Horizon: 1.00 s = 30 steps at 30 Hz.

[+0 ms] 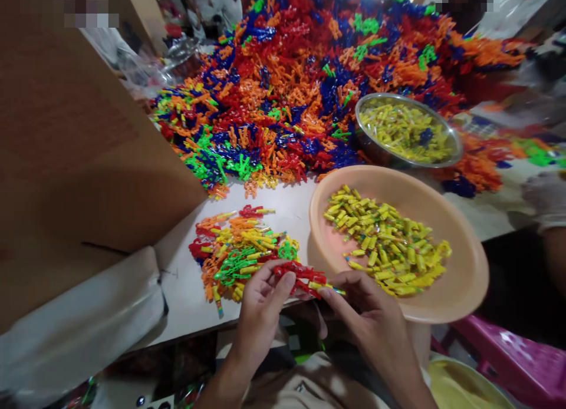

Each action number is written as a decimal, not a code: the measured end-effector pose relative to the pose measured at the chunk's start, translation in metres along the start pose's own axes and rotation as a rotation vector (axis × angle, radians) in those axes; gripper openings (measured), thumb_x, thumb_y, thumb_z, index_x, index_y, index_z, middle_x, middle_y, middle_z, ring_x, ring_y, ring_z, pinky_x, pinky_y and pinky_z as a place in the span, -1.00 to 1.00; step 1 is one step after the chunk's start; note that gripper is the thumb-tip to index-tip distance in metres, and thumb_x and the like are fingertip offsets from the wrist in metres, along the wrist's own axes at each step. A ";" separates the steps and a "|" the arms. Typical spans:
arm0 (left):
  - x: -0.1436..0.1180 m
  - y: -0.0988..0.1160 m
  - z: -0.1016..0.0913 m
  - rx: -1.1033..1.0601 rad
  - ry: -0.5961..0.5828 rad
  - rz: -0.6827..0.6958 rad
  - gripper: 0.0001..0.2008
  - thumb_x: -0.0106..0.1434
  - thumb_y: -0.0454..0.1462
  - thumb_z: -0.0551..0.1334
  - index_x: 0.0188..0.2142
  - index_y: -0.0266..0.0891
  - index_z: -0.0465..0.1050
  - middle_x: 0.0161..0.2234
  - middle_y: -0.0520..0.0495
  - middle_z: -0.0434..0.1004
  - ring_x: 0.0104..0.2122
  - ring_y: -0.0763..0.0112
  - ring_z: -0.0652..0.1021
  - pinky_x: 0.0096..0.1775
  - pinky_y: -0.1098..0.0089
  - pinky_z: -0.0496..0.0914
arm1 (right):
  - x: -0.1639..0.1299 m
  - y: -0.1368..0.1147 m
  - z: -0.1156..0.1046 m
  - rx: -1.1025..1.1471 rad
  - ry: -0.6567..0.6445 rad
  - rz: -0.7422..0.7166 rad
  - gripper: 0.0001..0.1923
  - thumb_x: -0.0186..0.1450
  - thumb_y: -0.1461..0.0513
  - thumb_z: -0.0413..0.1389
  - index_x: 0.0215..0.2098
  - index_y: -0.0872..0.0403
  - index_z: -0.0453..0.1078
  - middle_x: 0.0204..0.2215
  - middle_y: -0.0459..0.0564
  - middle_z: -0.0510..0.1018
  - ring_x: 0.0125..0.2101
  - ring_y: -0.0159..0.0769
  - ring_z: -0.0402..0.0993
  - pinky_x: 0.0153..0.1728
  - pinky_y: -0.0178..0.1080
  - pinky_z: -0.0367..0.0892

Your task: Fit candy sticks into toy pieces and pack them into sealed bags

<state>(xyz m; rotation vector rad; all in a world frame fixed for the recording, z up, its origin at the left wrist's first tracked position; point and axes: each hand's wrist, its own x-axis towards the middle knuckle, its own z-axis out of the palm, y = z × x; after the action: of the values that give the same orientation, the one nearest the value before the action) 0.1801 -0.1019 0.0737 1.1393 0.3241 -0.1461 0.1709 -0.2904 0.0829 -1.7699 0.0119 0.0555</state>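
Note:
Between my two hands is a red plastic toy piece (303, 273). My left hand (267, 297) pinches its left end, thumb on top. With thumb and fingers, my right hand (360, 300) closes on a small yellow-wrapped piece (329, 288) at the red toy's right end. Just beyond my left hand lies a pile of red, orange and green toy pieces with yellow-wrapped parts (247, 244). To the right, a peach plastic basin (469, 267) holds many small yellow-wrapped pieces (389, 238); my right hand is in front of its near rim.
A large heap of red, orange, blue and green plastic pieces (287, 91) covers the far table. A metal bowl (375, 152) of yellow pieces stands behind the basin. A cardboard box (88, 161) rises on the left. At right are a co-worker's gloved hand (546, 200) and a pink stool (513, 356).

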 end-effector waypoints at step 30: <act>0.233 0.131 -0.145 1.907 -0.089 0.613 -0.72 0.55 -0.13 0.42 0.10 -0.26 0.63 0.14 -0.20 0.69 0.14 0.06 0.68 0.22 -0.10 0.59 | 0.123 0.018 -0.109 -0.975 -0.303 -0.718 -0.87 0.52 0.21 0.14 -0.04 -0.04 0.54 -0.31 -0.02 0.77 -0.43 -0.14 0.73 -0.44 -0.22 0.47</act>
<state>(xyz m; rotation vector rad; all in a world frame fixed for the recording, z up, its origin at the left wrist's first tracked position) 0.4103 0.0953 0.0562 3.0314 -0.4357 0.1034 0.2961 -0.3976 0.0812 -2.6015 -1.0146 -0.2297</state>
